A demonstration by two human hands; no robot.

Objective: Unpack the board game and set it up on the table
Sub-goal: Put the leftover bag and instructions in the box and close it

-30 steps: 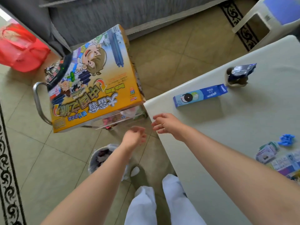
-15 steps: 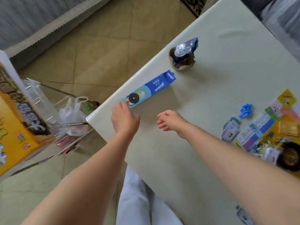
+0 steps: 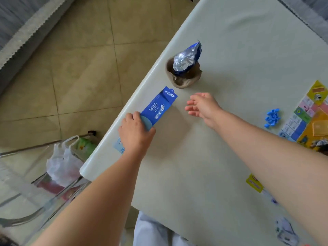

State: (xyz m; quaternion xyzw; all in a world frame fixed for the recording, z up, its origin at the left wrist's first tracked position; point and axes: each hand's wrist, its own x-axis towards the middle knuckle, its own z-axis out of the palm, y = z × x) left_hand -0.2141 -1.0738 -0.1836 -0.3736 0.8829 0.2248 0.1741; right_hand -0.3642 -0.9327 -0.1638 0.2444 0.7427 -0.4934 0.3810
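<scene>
Pale table (image 3: 204,174) by tiled floor. Left hand (image 3: 135,132) clamps the near end of the Oreo box (image 3: 158,109), probably clearing space; its long axis runs diagonally, logo end pointing away. Right hand (image 3: 202,105) hovers open, empty. Game board (image 3: 308,119) and blue pieces (image 3: 272,118) lie at the right edge.

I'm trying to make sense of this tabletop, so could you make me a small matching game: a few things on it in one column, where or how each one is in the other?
Things:
1. Oreo box
2. foil wrapper
3. blue plastic pieces
4. right hand

Places or states:
A. in a small heap beside the game board
B. open, holding nothing
C. under the left hand, at the table edge
D. sticking up out of a brown cup

Pairs: 1-C, 2-D, 3-A, 4-B
</scene>
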